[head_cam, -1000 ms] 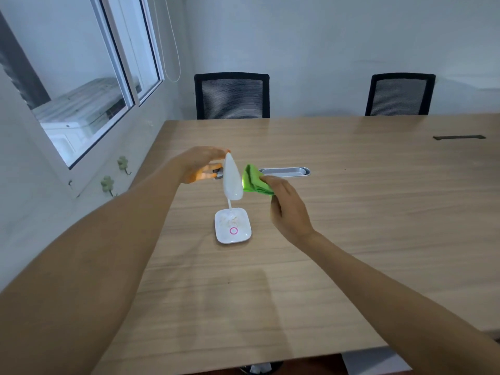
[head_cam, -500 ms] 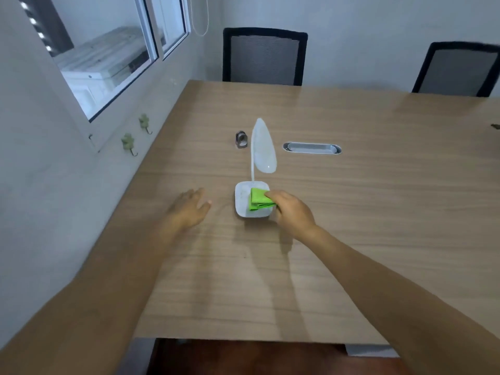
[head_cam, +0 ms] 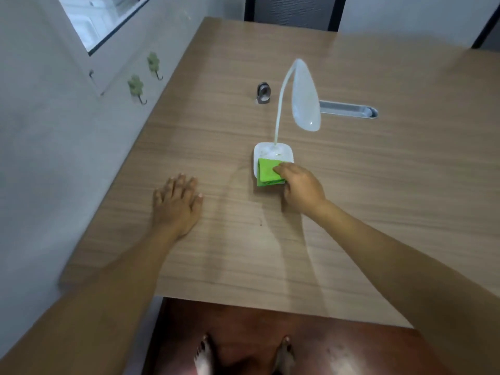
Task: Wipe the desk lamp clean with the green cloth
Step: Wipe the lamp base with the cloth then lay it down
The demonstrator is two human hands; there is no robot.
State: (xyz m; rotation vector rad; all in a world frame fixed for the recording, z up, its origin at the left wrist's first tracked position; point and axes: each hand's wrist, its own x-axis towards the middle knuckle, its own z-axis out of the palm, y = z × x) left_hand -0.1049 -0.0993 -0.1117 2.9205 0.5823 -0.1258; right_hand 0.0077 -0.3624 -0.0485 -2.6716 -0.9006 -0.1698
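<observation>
A white desk lamp stands on the wooden table, with a square base (head_cam: pixel 270 151), a thin curved neck and an oval head (head_cam: pixel 305 100) leaning right. A folded green cloth (head_cam: pixel 266 172) lies on the front half of the base and hangs slightly over its near edge. My right hand (head_cam: pixel 300 185) presses on the cloth's right side, fingers closed on it. My left hand (head_cam: pixel 177 203) rests flat on the table to the left of the lamp, fingers apart, holding nothing.
A small metal clip-like object (head_cam: pixel 263 92) stands behind the lamp. A grey cable slot (head_cam: pixel 349 109) is set into the table to the right. The wall with two green hooks (head_cam: pixel 136 86) runs along the left. The table's near edge (head_cam: pixel 270 307) is close, above my feet.
My left hand let go of the lamp head and came down flat on the table. My right hand carried the cloth from the head down onto the base. The camera tilted downward.
</observation>
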